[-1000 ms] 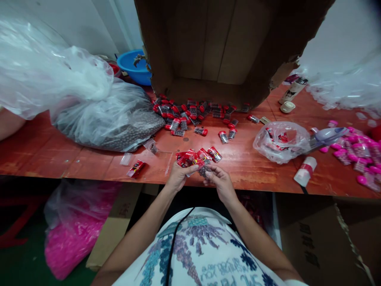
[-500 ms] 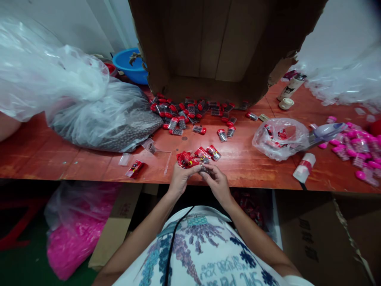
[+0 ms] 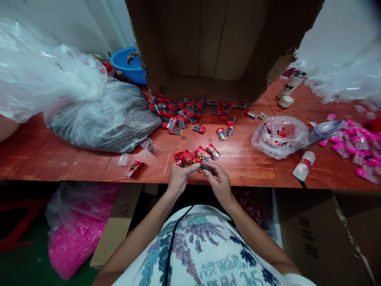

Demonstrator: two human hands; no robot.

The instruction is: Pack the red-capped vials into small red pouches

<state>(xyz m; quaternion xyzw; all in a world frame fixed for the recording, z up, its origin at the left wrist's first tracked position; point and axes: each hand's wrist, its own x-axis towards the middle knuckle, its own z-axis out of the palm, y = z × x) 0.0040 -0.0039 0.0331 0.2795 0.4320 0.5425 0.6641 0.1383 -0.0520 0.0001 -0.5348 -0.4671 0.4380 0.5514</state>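
Note:
Above the table's front edge, my left hand (image 3: pixel 179 178) is closed on red printed wrappers (image 3: pixel 188 156) that fan out past its fingers. My right hand (image 3: pixel 220 182) pinches a small clear bottle of dark beads (image 3: pixel 207 168), its end close to the wrappers and my left thumb. Whether the bottle is inside a wrapper I cannot tell. Just beyond my fingers lie red-wrapped bottles (image 3: pixel 213 151). Farther back, many red-capped bottles (image 3: pixel 190 109) spill from a tipped cardboard box (image 3: pixel 208 88). One red packet (image 3: pixel 134 169) rests to the left.
A big clear bag of dark beads (image 3: pixel 110 127) fills the left. On the right are a plastic bag with red wrappers (image 3: pixel 279 139), a scoop (image 3: pixel 327 129), a white roll (image 3: pixel 304 166), pink-capped bottles (image 3: pixel 360 143) and a flask (image 3: pixel 292 85). A blue basin (image 3: pixel 127 65) stands behind.
The red wrappers in my left hand show more of their face now. My right hand's fingers and the bottle have shifted slightly to the right. The things on the table lie as before.

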